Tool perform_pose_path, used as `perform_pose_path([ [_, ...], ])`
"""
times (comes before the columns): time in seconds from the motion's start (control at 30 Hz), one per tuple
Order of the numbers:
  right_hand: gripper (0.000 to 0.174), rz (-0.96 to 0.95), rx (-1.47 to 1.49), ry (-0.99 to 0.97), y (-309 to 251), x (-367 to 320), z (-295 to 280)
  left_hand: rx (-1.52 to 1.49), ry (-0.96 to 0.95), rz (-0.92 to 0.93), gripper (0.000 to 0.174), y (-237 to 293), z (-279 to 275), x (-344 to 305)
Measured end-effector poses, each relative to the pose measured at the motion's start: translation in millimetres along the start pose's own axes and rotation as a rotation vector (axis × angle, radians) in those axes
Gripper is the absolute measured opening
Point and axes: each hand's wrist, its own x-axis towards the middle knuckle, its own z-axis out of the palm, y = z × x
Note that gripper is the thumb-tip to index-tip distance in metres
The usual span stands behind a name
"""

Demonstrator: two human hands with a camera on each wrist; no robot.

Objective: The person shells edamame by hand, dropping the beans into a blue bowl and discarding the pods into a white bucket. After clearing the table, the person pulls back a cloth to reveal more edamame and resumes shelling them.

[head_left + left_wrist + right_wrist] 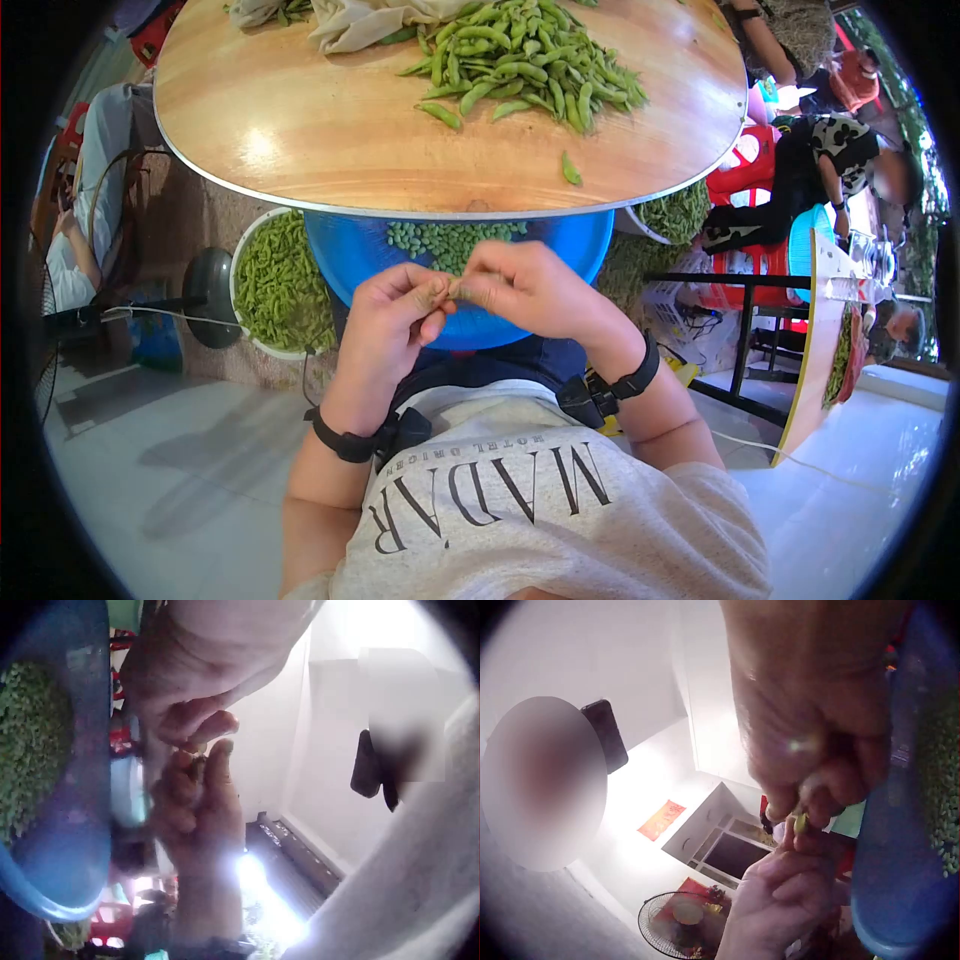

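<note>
- Head view: L hand (395,305) and R hand (520,290) meet above blue basin (570,265); thumbs and fingers bent inward, tips together, pinching a small piece betw. them; at this angle the piece itself is hard to make out.
- Same view, basin: sits below the near edge of wooden table (300,130); holds loose green beans (450,240), seen beyond the hands.
- Same view, tabletop: heap of green pods (530,60) at far side; single pod (570,168) apart from it, nr the near edge; pale cloth (365,22) just L of heap.
- Same view, surroundings: white tub (236,275) full of pods on L, beside basin; red stool (750,160) on R; black band (345,440) on L wrist, similar on R.
- L wrist view: L hand above, R hand below; R thumb and fingers close on a small dark-looking item, L fingertips just at it; detail dim; basin w/ beans alongside.
- R wrist view: yellow-green pod (801,823) clamped betw. fingertips of both hands; R fingers curled, L thumb and finger at its lower end; basin w/ beans to one side; fan (656,922) and red paper sign (662,820) in bkgd.
</note>
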Motion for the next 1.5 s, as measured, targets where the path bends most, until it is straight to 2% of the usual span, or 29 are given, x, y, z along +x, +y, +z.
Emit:
perform_pose_path([
  [0.07, 0.018, 0.017, -0.047, 0.130, -7.3, -1.1, -2.4, 0.069, 0.039, 0.064, 0.009, 1.6, 3.0, 1.3],
  [0.2, 0.025, -0.111, 0.055, 0.206, 8.3, 7.4, 4.0, 0.048, 0.033, 0.047, 0.007, 0.6, 9.4, 5.7],
  [0.3, 0.022, -0.108, 0.175, 0.121, 21.4, 10.9, 0.1, 0.038, 0.003, -0.050, 0.007, 3.3, 9.4, 9.5],
  [0.4, 0.020, 0.114, 0.358, 0.045, 23.6, 9.7, -2.8, 0.323, 0.077, 0.048, 0.011, -3.6, 13.7, 12.3],
  [0.5, 0.014, 0.181, 0.315, 0.035, 35.2, 15.9, -4.5, 0.545, 0.102, 0.090, 0.011, -6.0, 12.2, 20.0],
  [0.6, 0.016, -0.154, -0.522, 0.157, 69.9, 30.2, -4.2, 0.749, 0.281, 0.204, 0.010, -9.8, -6.3, 36.7],
  [0.63, 0.017, -0.020, -0.627, 0.027, 81.4, 35.6, -1.6, 0.807, 0.338, 0.219, 0.012, -7.6, -15.5, 39.9],
  [0.7, 0.020, 0.254, -0.833, -0.242, 99.4, 51.4, 4.0, 0.723, 0.428, 0.323, 0.013, -3.7, -34.9, 41.3],
  [0.73, 0.021, 0.228, -0.784, -0.388, 103.0, 58.7, 5.0, 0.738, 0.474, 0.326, 0.014, 4.7, -42.2, 37.3],
  [0.8, 0.020, 0.116, -0.791, -0.377, 147.9, 77.4, 25.3, 0.750, 0.576, 0.370, 0.017, 20.7, -61.7, 28.9],
  [0.83, 0.020, 0.056, -0.794, -0.371, 153.5, 84.9, 33.4, 0.754, 0.636, 0.390, 0.017, 25.5, -74.7, 23.1],
  [0.93, 0.018, 0.159, -0.841, -0.490, 154.7, 96.3, 46.9, 0.776, 0.807, 0.432, 0.016, 36.4, -116.9, -1.6],
  [1.03, 0.015, 0.032, -0.980, -0.574, 167.7, 102.5, 52.7, 0.807, 0.938, 0.426, 0.015, 36.6, -165.0, -25.4],
  [1.07, 0.012, 0.054, -1.003, -0.543, 165.5, 100.8, 54.0, 0.811, 0.970, 0.419, 0.014, 34.3, -181.2, -32.5],
  [1.17, 0.012, 0.087, -1.046, -0.590, 161.7, 99.2, 58.2, 0.919, 1.081, 0.331, 0.016, 32.4, -206.6, -44.8],
  [1.2, 0.015, 0.175, -1.126, -0.694, 151.9, 101.2, 61.6, 0.973, 1.116, 0.289, 0.017, 32.7, -212.5, -46.1],
  [1.3, 0.017, 0.146, -1.148, -0.668, 159.2, 99.2, 73.6, 1.000, 1.099, 0.270, 0.020, 29.1, -237.9, -43.0],
  [1.4, 0.019, 0.141, -1.115, -0.655, 156.3, 96.1, 70.7, 1.839, 1.117, 0.429, 0.024, 37.1, -230.0, -37.0],
  [1.47, 0.020, 0.164, -1.090, -0.633, 138.0, 94.1, 61.0, 1.428, 0.926, 0.631, 0.025, 64.8, -154.4, -26.2],
  [1.5, 0.021, 0.184, -1.080, -0.614, 122.6, 92.0, 54.7, 1.279, 0.784, 0.634, 0.024, 76.0, -116.1, -21.5],
])
